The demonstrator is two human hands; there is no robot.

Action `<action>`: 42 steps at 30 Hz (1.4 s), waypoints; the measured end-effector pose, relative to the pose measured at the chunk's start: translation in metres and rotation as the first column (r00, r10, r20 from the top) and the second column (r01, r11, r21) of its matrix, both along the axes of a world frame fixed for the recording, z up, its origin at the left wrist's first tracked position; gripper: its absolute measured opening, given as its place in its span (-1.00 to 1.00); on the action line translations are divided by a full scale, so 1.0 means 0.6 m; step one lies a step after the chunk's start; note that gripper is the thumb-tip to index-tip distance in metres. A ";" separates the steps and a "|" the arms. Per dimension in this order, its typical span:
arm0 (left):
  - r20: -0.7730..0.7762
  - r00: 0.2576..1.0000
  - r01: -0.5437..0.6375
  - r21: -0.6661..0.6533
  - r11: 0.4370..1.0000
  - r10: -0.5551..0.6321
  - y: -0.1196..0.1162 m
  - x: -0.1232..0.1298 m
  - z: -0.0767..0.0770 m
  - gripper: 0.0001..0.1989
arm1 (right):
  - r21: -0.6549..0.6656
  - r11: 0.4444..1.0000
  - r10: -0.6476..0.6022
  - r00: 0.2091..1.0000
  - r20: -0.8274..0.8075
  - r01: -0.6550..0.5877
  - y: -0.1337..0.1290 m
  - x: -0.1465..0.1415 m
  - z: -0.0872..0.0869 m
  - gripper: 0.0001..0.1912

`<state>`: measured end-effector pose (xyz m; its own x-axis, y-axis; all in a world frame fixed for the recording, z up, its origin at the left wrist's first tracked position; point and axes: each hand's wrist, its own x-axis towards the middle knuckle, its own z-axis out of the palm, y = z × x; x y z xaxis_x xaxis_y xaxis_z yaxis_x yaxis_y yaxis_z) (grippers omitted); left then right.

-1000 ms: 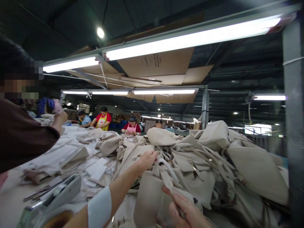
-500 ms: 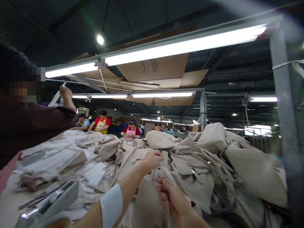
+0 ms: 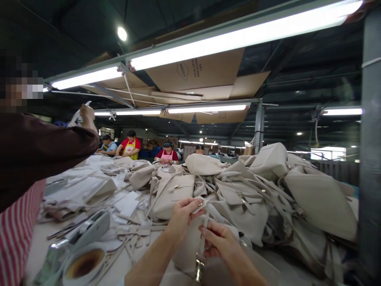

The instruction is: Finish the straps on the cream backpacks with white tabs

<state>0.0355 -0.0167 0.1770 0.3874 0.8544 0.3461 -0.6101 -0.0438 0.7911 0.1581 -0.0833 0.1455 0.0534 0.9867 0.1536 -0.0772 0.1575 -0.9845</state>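
Note:
In front of me is a pale beige bag point(image 3: 186, 248), partly hidden behind my arms. My left hand point(image 3: 183, 212) is closed, with thumb and fingers pinching a small whitish piece with gold-coloured metal point(image 3: 201, 204); its exact kind is unclear. Lower and to the right, my right hand point(image 3: 219, 238) is closed on a narrow beige strap point(image 3: 204, 228). Below that hand, a shiny gold-coloured buckle point(image 3: 200, 266) hangs at the strap's lower part. Crumpled white wrapping point(image 3: 218, 214) lies just behind my fingers.
Beige bags point(image 3: 321, 198) are heaped ahead and right. A tape dispenser point(image 3: 83, 234), a tape roll point(image 3: 85, 264) and loose straps lie at left. A co-worker's dark sleeve point(image 3: 50, 147) reaches in from the left. A metal post point(image 3: 370, 159) stands at right.
My left hand has come down and nearer, and now holds the piece with gold metal. The white wrapping between my hands has shifted aside, and the buckle has come into view.

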 end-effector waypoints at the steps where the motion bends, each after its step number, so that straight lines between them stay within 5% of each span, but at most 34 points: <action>1: -0.003 1.000 -0.029 -0.041 0.999 0.029 0.003 0.000 -0.002 -0.68 | 0.003 1.000 -0.011 1.000 0.015 0.011 -0.002 -0.001 0.003 -0.65; 5: -0.148 0.989 -0.021 -0.046 0.999 0.014 0.012 -0.010 -0.005 -0.57 | 0.037 0.999 -0.029 0.998 0.063 0.027 -0.009 -0.003 0.012 -0.68; 10: -0.550 0.834 0.075 0.024 0.997 -0.050 0.020 -0.041 -0.004 -0.65 | 0.058 0.974 -0.224 0.968 0.118 0.218 0.000 -0.013 0.020 -0.74; 17: -0.704 0.707 0.132 0.048 0.990 -0.060 0.033 -0.052 0.000 -0.81 | 0.085 0.967 -0.251 0.955 0.156 0.241 0.012 -0.028 0.021 -0.75; 29: -0.682 0.704 0.063 0.335 0.940 0.196 0.026 -0.024 -0.009 -0.83 | 0.170 0.968 -0.204 0.973 0.106 0.184 0.015 -0.017 -0.009 -0.81; 31: -0.649 0.696 0.012 0.439 0.898 0.308 0.016 -0.018 -0.013 -0.82 | 0.168 0.964 -0.208 0.978 -0.010 0.207 0.011 -0.019 -0.013 -0.80; 34: -0.521 0.658 -0.121 0.639 0.759 0.544 -0.001 -0.005 -0.022 -0.82 | 0.147 0.964 -0.193 0.963 -0.187 0.222 0.005 -0.022 -0.020 -0.76; 36: -0.495 0.717 -0.181 0.547 0.817 0.490 -0.007 0.003 -0.030 -0.83 | 0.176 0.959 -0.183 0.958 -0.219 0.223 0.003 -0.024 -0.026 -0.70; 39: -0.492 0.856 -0.093 0.153 0.984 0.157 -0.006 0.009 -0.038 -0.84 | 0.257 0.931 -0.226 0.962 -0.154 0.260 0.002 -0.025 -0.036 -0.63; 42: -0.465 0.885 -0.033 0.006 0.999 0.032 -0.003 0.007 -0.041 -0.84 | 0.348 0.892 -0.279 0.957 -0.076 0.288 0.003 -0.023 -0.050 -0.61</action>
<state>0.0399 -0.0182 0.1526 0.4754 0.8700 0.1310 -0.1706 -0.0550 0.9838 0.1442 -0.0816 0.1156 0.3310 0.8108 0.4828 0.0000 0.5116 -0.8592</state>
